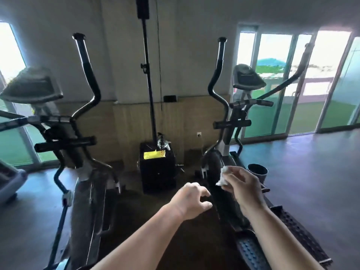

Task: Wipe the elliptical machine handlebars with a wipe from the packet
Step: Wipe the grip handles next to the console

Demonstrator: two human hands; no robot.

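A crumpled white wipe (224, 175) is pinched in my right hand (244, 187), low in front of the right elliptical machine (228, 133). To its left, my left hand (191, 200) hovers with curled fingers and holds nothing. The right machine's tall black handlebar (219, 75) rises above both hands, well out of touch. A yellow wipe packet (154, 154) lies on a black box (158, 172) between the two machines.
A second elliptical machine (64, 123) stands at the left with its own curved handlebar (87, 71). A black pole (149, 80) rises from the box. A dark bin (257, 170) sits on the floor at the right, near glass doors (292, 84).
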